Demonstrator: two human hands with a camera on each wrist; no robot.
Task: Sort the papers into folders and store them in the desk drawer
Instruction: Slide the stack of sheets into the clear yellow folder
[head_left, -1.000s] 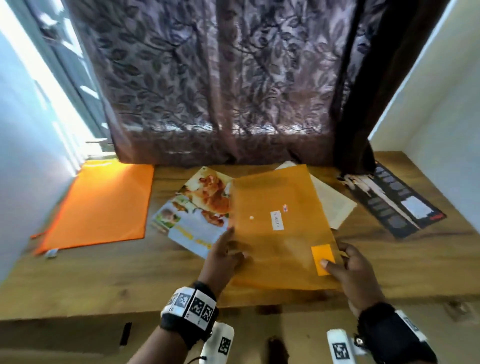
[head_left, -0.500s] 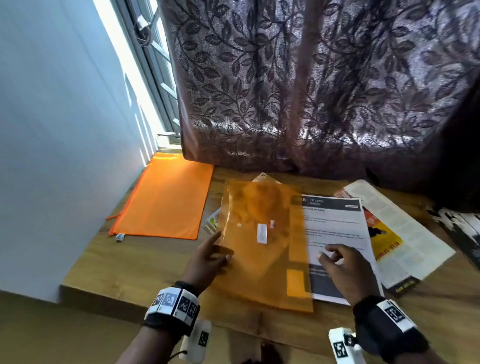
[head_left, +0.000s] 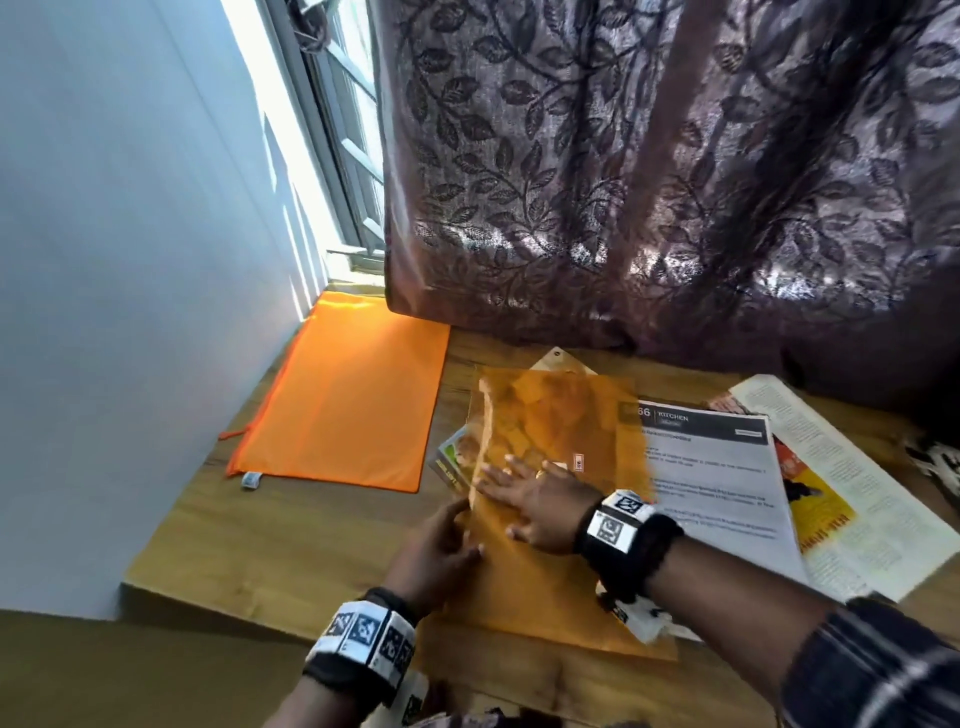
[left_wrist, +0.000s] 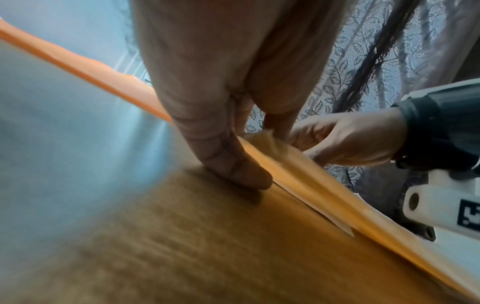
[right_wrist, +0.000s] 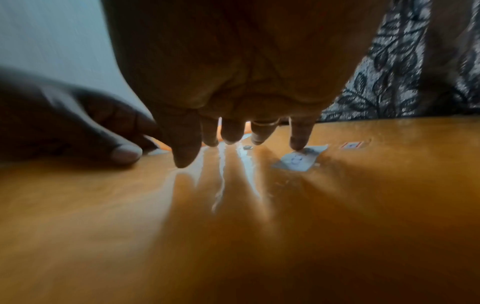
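Observation:
A translucent amber folder (head_left: 524, 597) lies in the middle of the wooden desk (head_left: 260, 530). My left hand (head_left: 447, 540) pinches its raised left edge between thumb and fingers; in the left wrist view the left hand (left_wrist: 259, 156) lifts the folder's (left_wrist: 324, 191) top sheet slightly. My right hand (head_left: 524, 493) lies flat on the folder with fingers spread, and its fingertips (right_wrist: 298, 144) press the folder (right_wrist: 259, 226) near a small white label (right_wrist: 298, 160). A food flyer (head_left: 454, 460) peeks from under the folder's left side. A white printed sheet (head_left: 717, 467) lies just right of it.
An orange zip pouch (head_left: 348, 400) lies flat at the desk's left, against the wall (head_left: 130, 260). A magazine (head_left: 862, 499) is spread at the right, beside a dark printed item (head_left: 935, 457). A patterned curtain (head_left: 675, 182) hangs behind. The desk's front edge is close to me.
My right hand left the white sheet and now lies flat on the folder. The left hand stayed at the folder's left edge. The folder slid left earlier, uncovering the sheet.

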